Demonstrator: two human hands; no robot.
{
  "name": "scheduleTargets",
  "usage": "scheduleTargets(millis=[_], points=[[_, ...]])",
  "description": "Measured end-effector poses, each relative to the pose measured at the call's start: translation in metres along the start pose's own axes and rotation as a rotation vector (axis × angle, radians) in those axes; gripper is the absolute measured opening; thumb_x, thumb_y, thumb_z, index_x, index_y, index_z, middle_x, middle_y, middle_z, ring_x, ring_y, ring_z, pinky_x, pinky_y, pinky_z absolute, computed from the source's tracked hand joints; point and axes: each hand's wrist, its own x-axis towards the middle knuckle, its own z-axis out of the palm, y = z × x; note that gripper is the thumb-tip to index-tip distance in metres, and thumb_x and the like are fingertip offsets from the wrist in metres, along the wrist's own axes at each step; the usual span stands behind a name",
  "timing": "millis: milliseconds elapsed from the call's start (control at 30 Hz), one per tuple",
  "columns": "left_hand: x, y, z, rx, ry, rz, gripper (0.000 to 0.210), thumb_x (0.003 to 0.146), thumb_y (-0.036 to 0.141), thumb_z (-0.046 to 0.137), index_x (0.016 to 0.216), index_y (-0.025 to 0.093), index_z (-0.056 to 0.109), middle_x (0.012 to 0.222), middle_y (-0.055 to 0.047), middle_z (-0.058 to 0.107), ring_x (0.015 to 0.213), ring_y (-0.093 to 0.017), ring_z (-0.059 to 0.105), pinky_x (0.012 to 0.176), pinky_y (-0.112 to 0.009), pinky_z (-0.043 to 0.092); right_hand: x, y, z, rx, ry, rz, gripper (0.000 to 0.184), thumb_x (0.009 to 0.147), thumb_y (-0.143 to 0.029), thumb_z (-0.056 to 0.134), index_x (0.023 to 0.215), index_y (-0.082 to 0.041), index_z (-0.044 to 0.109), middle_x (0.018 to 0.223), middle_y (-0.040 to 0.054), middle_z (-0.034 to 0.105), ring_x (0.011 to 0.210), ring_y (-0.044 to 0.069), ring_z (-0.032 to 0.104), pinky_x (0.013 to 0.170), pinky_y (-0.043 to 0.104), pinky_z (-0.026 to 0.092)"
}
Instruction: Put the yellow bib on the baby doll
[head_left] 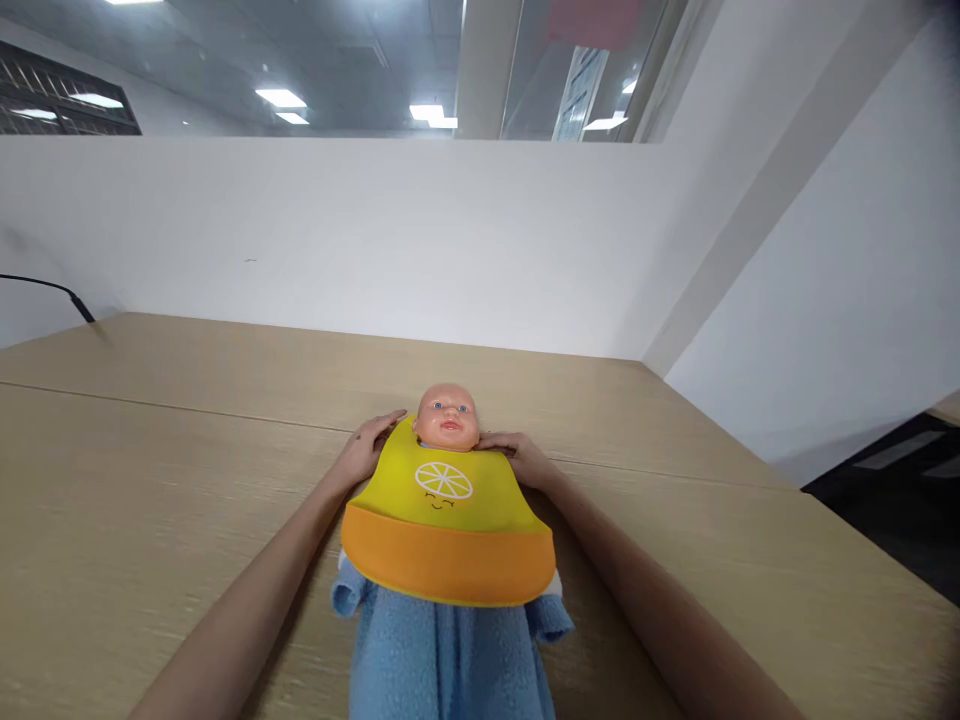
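Note:
A baby doll point(448, 412) with a bald head lies face up on the wooden table, in a fuzzy blue outfit point(450, 655). A yellow bib point(442, 490) covers its chest, with a white citrus slice, a smiling face and an orange catch pocket along the bottom. My left hand point(367, 448) is at the bib's upper left edge, its fingers closed along the strap beside the doll's neck. On the other side, my right hand point(519, 455) has its fingers on the upper right strap, close under the doll's chin. The fingertips are partly hidden.
The wooden table point(187, 480) has a seam running across it and meets a white wall point(375, 240) at the back. A black cable point(79, 303) comes in at the far left. Beyond the table's right edge is a dark object point(900, 500). Windows are above the wall.

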Motion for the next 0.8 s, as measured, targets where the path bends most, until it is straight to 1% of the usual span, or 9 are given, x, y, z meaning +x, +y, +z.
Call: scheduleTargets(millis=[67,167,233,267,367,467,633,700,800], points=[[-0.005,0.004,0.000,0.023,-0.008,0.035,0.048,0.075,0.026,0.056,0.123,0.021,0.059,0.126,-0.009,0.058,0.112,-0.022,0.053,0.100,-0.034,0.036,0.000,0.000,0.001,-0.025,0.007,-0.013,0.027,0.065,-0.032,0.068,0.088,-0.018,0.073,0.097,0.0081,0.072,0.094,0.026,0.066,0.087,0.041,0.050],[-0.009,0.008,0.001,0.030,-0.012,-0.052,0.035,0.075,0.027,0.052,0.105,0.021,0.069,0.121,-0.007,0.061,0.117,-0.024,0.049,0.105,-0.036,0.030,-0.001,0.001,0.003,-0.060,0.006,-0.025,0.027,0.068,-0.028,0.064,0.091,-0.017,0.073,0.098,0.0077,0.072,0.091,0.025,0.067,0.084,0.039,0.051],[-0.010,0.009,0.000,0.013,-0.009,-0.124,0.030,0.074,0.028,0.050,0.093,0.021,0.073,0.121,-0.006,0.060,0.118,-0.025,0.048,0.105,-0.035,0.029,-0.002,0.002,0.004,-0.073,-0.002,-0.038,0.027,0.070,-0.027,0.062,0.093,-0.017,0.073,0.100,0.0075,0.071,0.090,0.024,0.067,0.084,0.037,0.051],[-0.010,0.009,0.000,0.006,-0.012,-0.144,0.030,0.073,0.028,0.050,0.091,0.021,0.073,0.122,-0.006,0.060,0.118,-0.024,0.048,0.105,-0.034,0.029,-0.003,0.003,0.004,-0.077,-0.009,-0.051,0.026,0.071,-0.027,0.062,0.093,-0.017,0.073,0.101,0.0073,0.071,0.091,0.024,0.067,0.084,0.037,0.051],[-0.011,0.008,0.000,0.011,-0.018,-0.168,0.031,0.072,0.028,0.049,0.092,0.021,0.072,0.123,-0.006,0.059,0.117,-0.023,0.049,0.104,-0.034,0.032,-0.007,0.003,0.006,-0.069,-0.021,-0.086,0.025,0.071,-0.027,0.062,0.091,-0.018,0.073,0.100,0.0064,0.071,0.093,0.024,0.066,0.084,0.036,0.051],[-0.011,0.005,0.000,0.031,0.003,-0.134,0.032,0.071,0.025,0.047,0.090,0.019,0.072,0.120,-0.007,0.061,0.112,-0.022,0.053,0.101,-0.035,0.035,-0.011,0.005,0.008,-0.027,0.011,-0.064,0.026,0.069,-0.025,0.060,0.091,-0.019,0.074,0.099,0.0059,0.071,0.092,0.025,0.066,0.082,0.036,0.051],[-0.011,-0.001,0.000,0.007,0.103,0.001,0.026,0.064,0.021,0.052,0.083,0.016,0.070,0.103,-0.010,0.068,0.098,-0.022,0.060,0.093,-0.035,0.042,-0.015,0.009,0.010,0.031,0.150,0.034,0.027,0.069,-0.022,0.055,0.087,-0.015,0.073,0.091,0.0075,0.072,0.084,0.024,0.067,0.072,0.033,0.052],[-0.011,-0.001,0.000,0.023,0.086,0.015,0.025,0.063,0.018,0.052,0.081,0.015,0.069,0.099,-0.011,0.069,0.095,-0.021,0.061,0.090,-0.034,0.044,-0.015,0.011,0.010,0.025,0.185,0.046,0.026,0.068,-0.023,0.054,0.084,-0.015,0.073,0.087,0.0076,0.072,0.080,0.023,0.066,0.068,0.031,0.051],[-0.011,0.000,-0.001,0.055,0.019,0.016,0.024,0.063,0.016,0.052,0.080,0.015,0.070,0.098,-0.010,0.069,0.092,-0.020,0.062,0.086,-0.032,0.045,-0.014,0.013,0.010,-0.011,0.212,0.034,0.023,0.065,-0.023,0.055,0.079,-0.014,0.071,0.084,0.0074,0.072,0.077,0.021,0.065,0.067,0.029,0.050]])
